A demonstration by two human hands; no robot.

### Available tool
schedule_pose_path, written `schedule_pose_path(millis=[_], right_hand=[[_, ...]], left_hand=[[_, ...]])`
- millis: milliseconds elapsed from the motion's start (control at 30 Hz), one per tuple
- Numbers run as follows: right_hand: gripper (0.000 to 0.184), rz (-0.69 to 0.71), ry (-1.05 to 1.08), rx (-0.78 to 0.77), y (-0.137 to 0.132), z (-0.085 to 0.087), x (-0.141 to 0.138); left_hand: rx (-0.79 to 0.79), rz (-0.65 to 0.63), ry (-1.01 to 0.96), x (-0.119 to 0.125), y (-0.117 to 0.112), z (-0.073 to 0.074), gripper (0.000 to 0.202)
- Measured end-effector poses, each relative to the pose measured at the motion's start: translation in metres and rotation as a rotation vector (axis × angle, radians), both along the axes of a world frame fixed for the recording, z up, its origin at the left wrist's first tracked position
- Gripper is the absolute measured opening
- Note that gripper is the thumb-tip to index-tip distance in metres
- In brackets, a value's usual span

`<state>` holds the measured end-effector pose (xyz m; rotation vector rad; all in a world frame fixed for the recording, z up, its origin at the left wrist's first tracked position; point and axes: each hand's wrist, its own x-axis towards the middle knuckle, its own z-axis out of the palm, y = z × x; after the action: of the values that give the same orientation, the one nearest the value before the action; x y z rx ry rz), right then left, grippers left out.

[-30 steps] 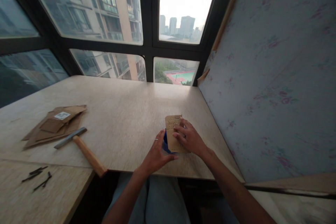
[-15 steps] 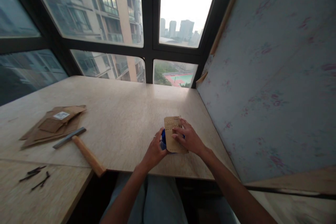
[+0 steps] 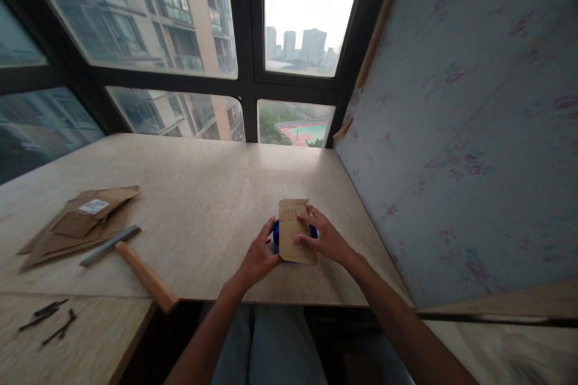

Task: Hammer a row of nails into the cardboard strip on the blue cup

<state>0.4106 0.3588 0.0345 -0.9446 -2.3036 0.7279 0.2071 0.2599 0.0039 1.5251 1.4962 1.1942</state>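
Note:
A tan cardboard piece (image 3: 289,243) with rows of small holes near its far end lies over a blue round object (image 3: 276,236) close to the front edge of the tabletop. The cardboard hides most of the blue object, so its kind cannot be made out. From the left side, my left hand (image 3: 258,257) curls around the blue object, thumb near the cardboard's lower corner. My right hand (image 3: 329,242) is on the cardboard from the right, its thumb and fingers bent over the surface and right edge.
On the pale tabletop (image 3: 203,192), a hammer (image 3: 144,277) lies at left, its handle overhanging the front edge. Brown paper envelopes (image 3: 90,222) are stacked behind it. Several dark nails or screws (image 3: 56,316) lie front left. A floral wall (image 3: 451,132) borders the right; windows stand behind.
The view has shifted slightly, moving the tabletop things left in the picture. My right hand's fingers have shifted a little on the cardboard, and more blue shows on the right side.

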Motion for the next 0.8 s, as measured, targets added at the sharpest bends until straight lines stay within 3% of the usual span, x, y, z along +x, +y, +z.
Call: schedule_pose_path(millis=[167, 533, 700, 800], right_hand=[[0.059, -0.064, -0.092, 0.076, 0.003, 0.002, 0.000], [0.062, -0.078, -0.148, 0.054, -0.001, 0.006, -0.002], [0.063, -0.067, 0.023, 0.007, -0.005, 0.010, 0.001], [0.066, -0.142, 0.161, -0.061, -0.008, 0.006, 0.010]], left_hand=[[-0.008, -0.016, 0.013, -0.003, 0.001, -0.001, 0.096], [0.010, 0.005, 0.088, -0.002, 0.001, -0.009, 0.098], [-0.022, 0.004, 0.135, -0.008, -0.009, -0.008, 0.101], [-0.023, 0.021, 0.201, -0.022, -0.024, -0.007, 0.097]])
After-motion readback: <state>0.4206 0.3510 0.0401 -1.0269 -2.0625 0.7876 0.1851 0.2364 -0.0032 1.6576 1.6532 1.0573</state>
